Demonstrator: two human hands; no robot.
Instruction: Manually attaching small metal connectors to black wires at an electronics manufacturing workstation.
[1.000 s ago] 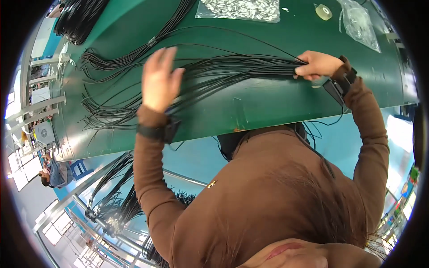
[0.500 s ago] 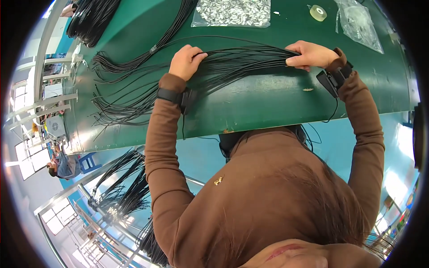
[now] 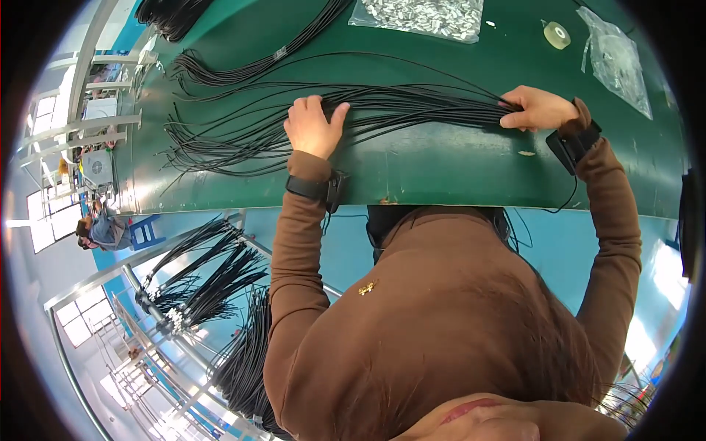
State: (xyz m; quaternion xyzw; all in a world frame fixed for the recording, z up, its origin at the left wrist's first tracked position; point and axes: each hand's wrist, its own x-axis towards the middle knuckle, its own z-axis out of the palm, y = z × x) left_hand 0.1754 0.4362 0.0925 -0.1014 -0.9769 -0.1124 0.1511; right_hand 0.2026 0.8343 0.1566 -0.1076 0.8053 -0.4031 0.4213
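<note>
A loose bundle of thin black cables (image 3: 426, 103) stretches sideways over the green table. Its right end is gathered in my right hand (image 3: 540, 109), with the thumb on top and the fingers curled underneath. Farther left, my left hand (image 3: 315, 126) rests across the same cables, palm down, its thumb held away from the fingers. Left of that hand the cable ends fan out over the tabletop. Behind them lies a second black cable bundle (image 3: 243, 72), tied with a pale band.
At the back of the green table (image 3: 441, 173) lie a clear bag of small white parts (image 3: 419, 16), a tape roll (image 3: 557, 34) and a crumpled plastic bag (image 3: 619, 62). A black cable coil (image 3: 170, 16) sits far left. More cables hang from a metal rack (image 3: 158, 312) below.
My left hand has loosened, its thumb now spread from the fingers over the cables. My right hand keeps its hold on the bundle's end. The whole view has shifted slightly.
</note>
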